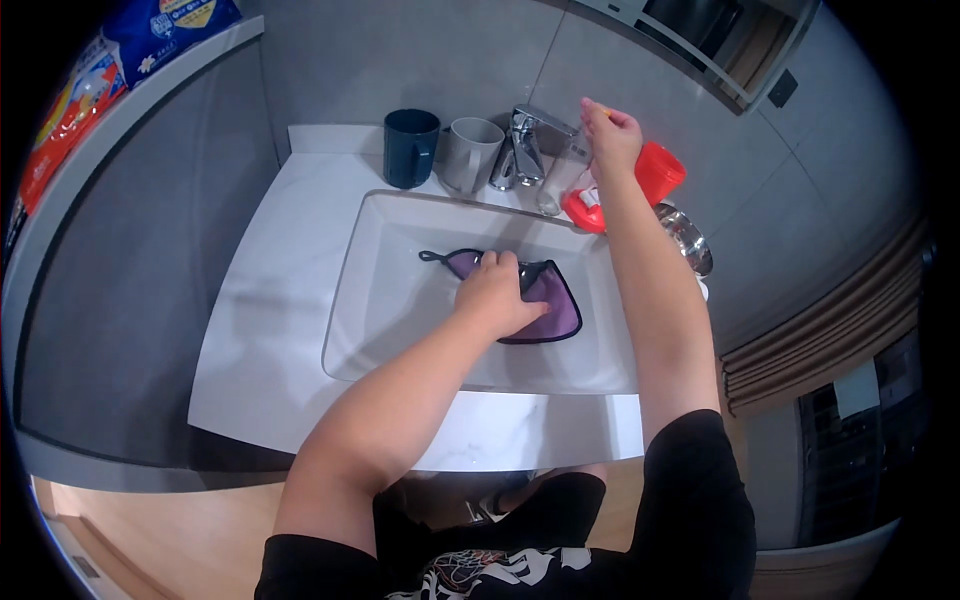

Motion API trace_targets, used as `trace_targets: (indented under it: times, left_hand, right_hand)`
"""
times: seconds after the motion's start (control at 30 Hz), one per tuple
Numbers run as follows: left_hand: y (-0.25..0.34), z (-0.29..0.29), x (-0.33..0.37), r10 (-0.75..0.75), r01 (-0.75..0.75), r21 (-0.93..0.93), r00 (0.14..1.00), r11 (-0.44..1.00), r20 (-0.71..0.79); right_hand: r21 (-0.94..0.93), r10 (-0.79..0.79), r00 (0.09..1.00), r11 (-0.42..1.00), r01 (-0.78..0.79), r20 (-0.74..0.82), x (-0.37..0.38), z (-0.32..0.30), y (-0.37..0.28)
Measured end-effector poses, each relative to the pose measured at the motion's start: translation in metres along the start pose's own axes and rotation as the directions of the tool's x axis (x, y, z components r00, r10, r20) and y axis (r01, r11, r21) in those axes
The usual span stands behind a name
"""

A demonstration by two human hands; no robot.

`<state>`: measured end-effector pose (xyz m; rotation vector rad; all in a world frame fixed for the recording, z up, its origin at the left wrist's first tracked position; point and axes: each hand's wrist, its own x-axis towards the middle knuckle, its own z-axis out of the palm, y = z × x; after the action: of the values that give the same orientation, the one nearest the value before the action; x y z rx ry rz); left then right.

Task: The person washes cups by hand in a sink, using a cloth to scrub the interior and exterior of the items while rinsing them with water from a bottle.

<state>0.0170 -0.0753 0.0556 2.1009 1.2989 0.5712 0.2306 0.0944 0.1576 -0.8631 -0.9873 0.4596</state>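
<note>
In the sink (375,290) lies a purple cloth (562,305) with black edging and a black hanging loop at its left end. My left hand (497,295) presses down on it, fingers bent round a fold; a dark, glossy patch shows beside the fingertips. My right hand (612,140) is raised at the back right of the sink, beside the chrome faucet (524,145). Its fingers are curled closed, and a tiny orange-yellow spot shows at them; what they hold is too small to name. Below that hand a clear container (560,180) leans by the faucet.
A dark blue mug (410,150) and a grey mug (471,155) stand behind the sink. Right of the faucet are a red cup (658,172), a red lid-like piece (583,212) and a metal bowl (686,240). Colourful packages (165,35) sit on the left ledge.
</note>
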Motion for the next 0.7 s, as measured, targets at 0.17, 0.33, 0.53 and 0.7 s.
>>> trace_targets:
  times: [0.17,0.33,0.53,0.7]
  left_hand:
    - [0.002,0.004,0.0,0.003,-0.002,0.009,1.0,1.0,-0.015]
    - [-0.006,0.01,0.003,0.0,0.001,0.02,0.999,1.0,-0.052]
    - [-0.002,0.009,0.002,0.0,0.001,0.027,1.0,1.0,-0.03]
    - [0.001,0.008,0.001,0.011,-0.011,0.006,1.0,1.0,-0.014]
  right_hand:
    - [0.059,-0.05,0.998,0.997,0.049,0.023,0.011,-0.004,0.016]
    - [0.075,-0.092,0.977,0.991,0.108,-0.191,0.003,0.02,0.026]
    - [-0.119,-0.16,0.976,0.983,0.143,-0.15,0.015,0.011,0.035]
    - [0.138,-0.122,0.992,0.983,0.124,-0.026,0.021,0.006,0.036]
